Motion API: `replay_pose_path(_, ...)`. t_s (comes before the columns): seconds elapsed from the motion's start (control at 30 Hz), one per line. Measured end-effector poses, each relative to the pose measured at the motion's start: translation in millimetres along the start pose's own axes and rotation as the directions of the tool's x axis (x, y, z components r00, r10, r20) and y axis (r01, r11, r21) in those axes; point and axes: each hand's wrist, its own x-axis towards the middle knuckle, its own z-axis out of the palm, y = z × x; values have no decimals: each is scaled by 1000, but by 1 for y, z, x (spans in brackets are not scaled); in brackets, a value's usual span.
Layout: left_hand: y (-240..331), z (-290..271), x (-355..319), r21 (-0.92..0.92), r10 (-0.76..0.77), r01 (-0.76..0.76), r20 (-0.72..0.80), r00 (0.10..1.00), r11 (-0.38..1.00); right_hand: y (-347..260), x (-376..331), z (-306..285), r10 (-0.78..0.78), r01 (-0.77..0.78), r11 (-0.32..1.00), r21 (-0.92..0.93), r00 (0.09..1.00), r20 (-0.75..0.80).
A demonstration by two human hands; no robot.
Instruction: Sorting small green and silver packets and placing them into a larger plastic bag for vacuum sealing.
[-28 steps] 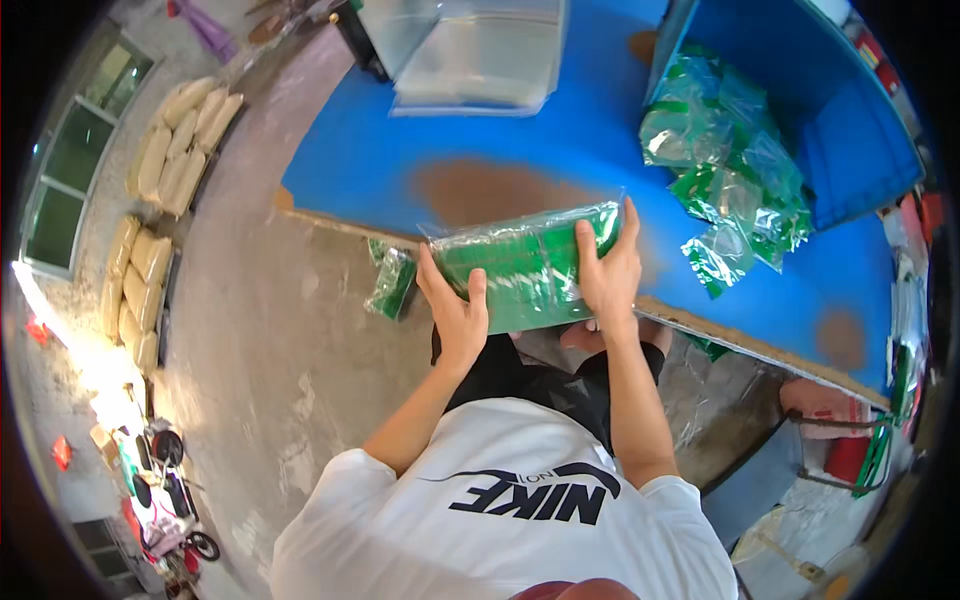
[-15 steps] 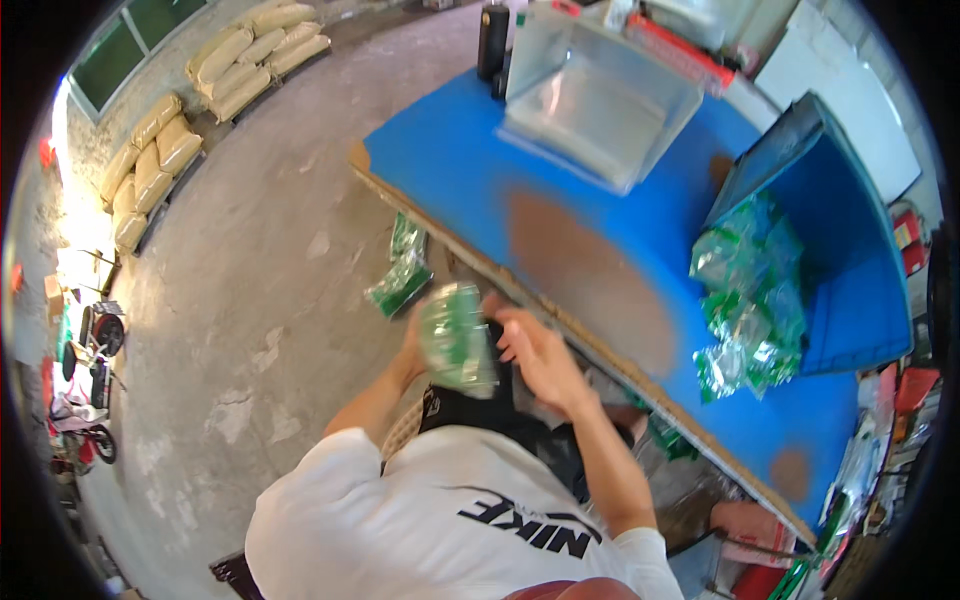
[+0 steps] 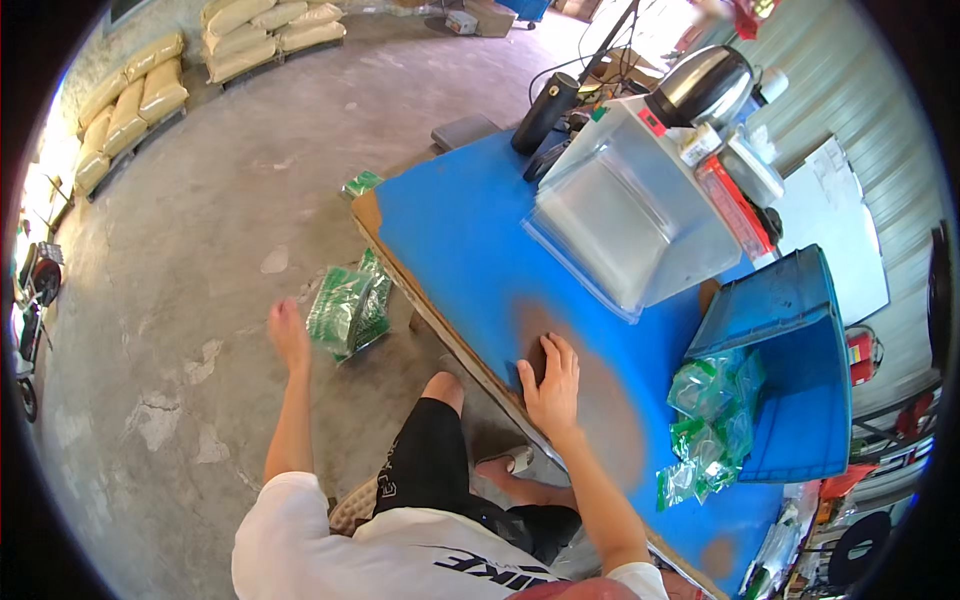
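We note the table top (image 3: 470, 230): matt blue paint, worn through to a dull brown patch, raw wood along its edge. Green packets (image 3: 346, 310): glossy plastic film, as are those in the blue plastic crate (image 3: 800, 400). Clear plastic bin (image 3: 640, 215), slightly cloudy. Kettle (image 3: 700, 85): shiny metal. Floor (image 3: 200, 200): rough, stained concrete

daylight fills the scene, bright and even. the strongest glare sits at the far left rim, where the sacks (image 3: 140, 90) and floor (image 3: 180, 260) wash out to white. the blue bench (image 3: 470, 230) is vivid, shadows soft. fisheye distortion bends its straight edge and a black ring frames the view. the left hand (image 3: 289, 335) is slightly blurred.
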Motion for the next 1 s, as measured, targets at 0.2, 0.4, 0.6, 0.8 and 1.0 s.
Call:
replay_pose_path(0.2, 249, 63, 7, -546, 443, -141, 474, 761, 826, -8, 1, 12, 0, 7, 997, -79, 996, 93)
replay_pose_path(0.4, 306, 202, 47, -510, 555, -255, 609, 567, 821, -14, 2, 11, 43, -27, 995, -100, 986, 163)
replay_pose_path(0.6, 326, 274, 26, -411, 577, -417, 681, 450, 811, -12, 3, 4, 97, -73, 991, -113, 971, 220)
replay_pose_path(0.8, 341, 323, 25, -321, 724, -694, 548, 419, 644, -18, 8, 9, 109, -73, 987, -141, 960, 260)
replay_pose_path(1.0, 415, 366, 16, -680, 854, -534, 291, 432, 502, -16, 13, 5, 125, -81, 979, -189, 965, 230)
